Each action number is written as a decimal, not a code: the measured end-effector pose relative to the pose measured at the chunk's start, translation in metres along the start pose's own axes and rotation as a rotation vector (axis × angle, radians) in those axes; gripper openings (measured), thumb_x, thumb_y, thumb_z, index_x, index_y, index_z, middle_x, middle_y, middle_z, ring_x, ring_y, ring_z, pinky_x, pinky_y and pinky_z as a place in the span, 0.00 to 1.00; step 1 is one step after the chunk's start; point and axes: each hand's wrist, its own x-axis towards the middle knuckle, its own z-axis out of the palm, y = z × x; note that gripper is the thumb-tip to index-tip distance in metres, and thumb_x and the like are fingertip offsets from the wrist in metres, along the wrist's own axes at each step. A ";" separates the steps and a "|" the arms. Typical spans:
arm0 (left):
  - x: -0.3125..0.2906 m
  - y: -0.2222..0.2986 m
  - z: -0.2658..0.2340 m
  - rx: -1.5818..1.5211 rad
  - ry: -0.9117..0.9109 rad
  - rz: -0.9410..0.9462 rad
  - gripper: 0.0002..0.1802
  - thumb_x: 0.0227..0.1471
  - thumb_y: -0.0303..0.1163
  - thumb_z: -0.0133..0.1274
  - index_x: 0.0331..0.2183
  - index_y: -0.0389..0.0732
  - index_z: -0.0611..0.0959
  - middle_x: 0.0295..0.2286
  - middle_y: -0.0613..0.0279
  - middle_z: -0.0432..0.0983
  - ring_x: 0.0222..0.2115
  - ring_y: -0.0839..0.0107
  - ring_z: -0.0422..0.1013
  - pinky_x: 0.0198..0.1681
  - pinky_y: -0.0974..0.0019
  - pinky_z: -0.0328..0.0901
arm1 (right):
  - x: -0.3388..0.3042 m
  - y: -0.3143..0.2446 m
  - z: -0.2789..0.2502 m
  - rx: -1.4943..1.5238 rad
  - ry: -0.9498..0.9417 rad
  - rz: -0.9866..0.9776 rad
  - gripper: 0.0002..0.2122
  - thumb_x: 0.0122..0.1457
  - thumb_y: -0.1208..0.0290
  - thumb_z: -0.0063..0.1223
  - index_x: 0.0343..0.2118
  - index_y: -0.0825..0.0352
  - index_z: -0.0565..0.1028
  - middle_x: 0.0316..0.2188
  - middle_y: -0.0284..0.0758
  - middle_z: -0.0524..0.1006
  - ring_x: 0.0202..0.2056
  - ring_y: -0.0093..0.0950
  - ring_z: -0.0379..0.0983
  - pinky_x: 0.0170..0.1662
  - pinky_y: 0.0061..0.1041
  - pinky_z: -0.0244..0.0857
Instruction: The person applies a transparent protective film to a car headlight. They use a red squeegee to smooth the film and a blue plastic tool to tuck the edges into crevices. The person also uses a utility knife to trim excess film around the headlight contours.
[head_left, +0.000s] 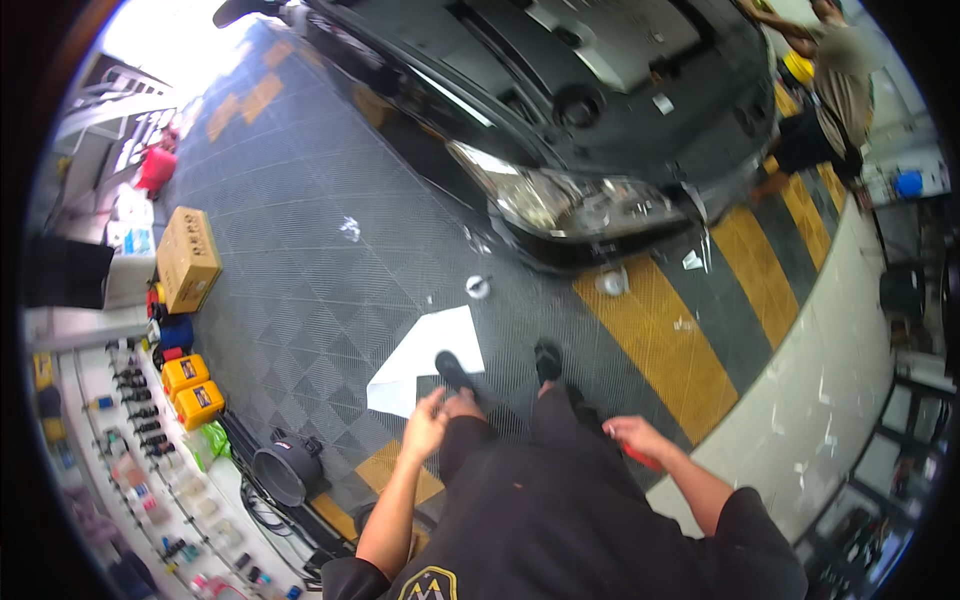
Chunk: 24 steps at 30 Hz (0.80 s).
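My right hand is closed around a red-orange flat tool, most of it hidden by the palm, so its kind is unclear. To the left, my left hand hangs in the air with its fingers loosely bent and apart; I see nothing in it. A white sheet lies on the floor beyond that hand, one corner folded over, and my left shoe is at its right edge. Farther ahead stands a dark car; its front bumper and headlight face me, and neither hand touches it.
A white round container and scraps of clear film lie on the tiled floor. At left are a cardboard box, yellow jugs, a dark bucket and a bottle rack. Another person stands beside the car.
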 end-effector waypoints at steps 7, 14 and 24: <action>0.035 -0.042 -0.091 0.041 -0.079 0.010 0.29 0.61 0.26 0.57 0.63 0.41 0.76 0.40 0.59 0.82 0.28 0.75 0.74 0.35 0.66 0.71 | 0.048 -0.027 0.086 -0.177 0.107 0.078 0.20 0.65 0.75 0.49 0.58 0.63 0.81 0.39 0.33 0.83 0.40 0.21 0.73 0.51 0.19 0.67; 0.054 -0.105 -0.210 0.137 -0.075 0.004 0.29 0.61 0.28 0.57 0.63 0.42 0.77 0.38 0.59 0.82 0.30 0.74 0.75 0.38 0.65 0.71 | 0.084 -0.068 0.179 -0.234 0.285 -0.030 0.20 0.64 0.69 0.51 0.59 0.59 0.80 0.59 0.44 0.78 0.58 0.35 0.75 0.62 0.30 0.65; 0.099 -0.099 -0.274 0.262 -0.120 0.022 0.28 0.62 0.30 0.57 0.63 0.41 0.77 0.34 0.63 0.79 0.31 0.74 0.75 0.41 0.65 0.71 | 0.092 -0.045 0.199 0.378 0.013 0.199 0.12 0.65 0.66 0.53 0.45 0.66 0.80 0.14 0.27 0.69 0.14 0.18 0.62 0.18 0.22 0.56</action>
